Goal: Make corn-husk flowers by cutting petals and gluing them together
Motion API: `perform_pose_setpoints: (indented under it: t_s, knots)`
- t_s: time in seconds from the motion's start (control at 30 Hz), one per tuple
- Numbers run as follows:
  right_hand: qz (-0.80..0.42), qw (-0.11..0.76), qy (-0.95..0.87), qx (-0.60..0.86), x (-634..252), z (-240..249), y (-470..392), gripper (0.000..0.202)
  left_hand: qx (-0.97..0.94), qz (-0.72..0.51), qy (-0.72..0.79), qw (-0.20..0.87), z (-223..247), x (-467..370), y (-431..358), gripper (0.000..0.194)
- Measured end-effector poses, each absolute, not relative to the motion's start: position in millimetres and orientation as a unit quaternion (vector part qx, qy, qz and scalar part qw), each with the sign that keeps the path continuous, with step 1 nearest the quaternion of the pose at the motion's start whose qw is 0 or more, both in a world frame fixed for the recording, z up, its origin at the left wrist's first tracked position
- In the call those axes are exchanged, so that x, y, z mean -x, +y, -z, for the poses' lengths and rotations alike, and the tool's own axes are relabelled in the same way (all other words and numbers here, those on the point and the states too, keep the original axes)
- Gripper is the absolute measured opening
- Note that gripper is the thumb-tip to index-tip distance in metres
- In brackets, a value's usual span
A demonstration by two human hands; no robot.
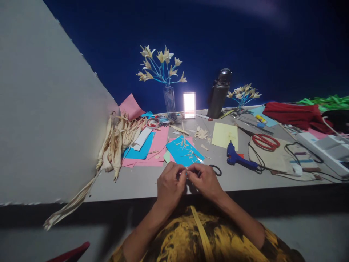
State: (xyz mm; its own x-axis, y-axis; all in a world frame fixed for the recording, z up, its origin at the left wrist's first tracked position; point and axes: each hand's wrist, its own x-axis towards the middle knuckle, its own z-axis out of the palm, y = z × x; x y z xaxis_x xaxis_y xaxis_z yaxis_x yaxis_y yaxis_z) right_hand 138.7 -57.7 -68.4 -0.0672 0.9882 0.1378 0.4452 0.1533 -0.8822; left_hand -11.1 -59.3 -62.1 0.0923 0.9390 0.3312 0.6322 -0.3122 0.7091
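Near the front edge of the table, my left hand (170,182) and my right hand (204,180) meet fingertip to fingertip. Both are closed in a pinch around something tiny; a speck of blue shows between them, but its kind is too small to tell. Just beyond my fingers lies a blue paper sheet (178,145) strewn with pale husk slivers. Scissors (216,170) with black handles lie beside my right hand, partly hidden by it. Farther right rests a blue hot glue gun (240,160) on its side.
Dried corn husks (110,145) heap at the left, some hanging off the edge. A glass vase (169,102) of husk flowers, a thermos (219,94) and a bright light (189,105) stand at the back. Red-handled tool (265,142), cords and a white power strip (324,153) lie right.
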Motion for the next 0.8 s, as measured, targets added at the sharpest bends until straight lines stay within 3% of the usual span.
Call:
perform_pose_setpoints:
  t_s: [0.13,0.23,0.43,0.53,0.8]
  knots:
    - [-0.327,0.385,-0.666,0.55,-139.1,67.0,-58.4,0.018,-0.719,-0.355,0.569,0.18,57.7,10.3,-58.7,0.01]
    - [-0.383,0.39,-0.626,0.557,-140.8,66.0,-57.0,0.017,-0.702,-0.381,0.561,0.216,55.3,9.6,-56.9,0.012]
    - [-0.598,0.418,-0.46,0.506,-143.2,64.0,-53.0,0.019,-0.492,-0.451,0.513,0.54,63.5,8.9,-52.3,0.015]
    - [-0.632,0.415,-0.461,0.465,-144.2,60.8,-53.0,0.025,-0.392,-0.475,0.465,0.637,68.5,7.5,-50.2,0.022]
    - [-0.631,0.375,-0.491,0.468,-152.7,56.0,-53.6,0.029,-0.393,-0.487,0.458,0.631,66.5,11.3,-48.2,0.021]
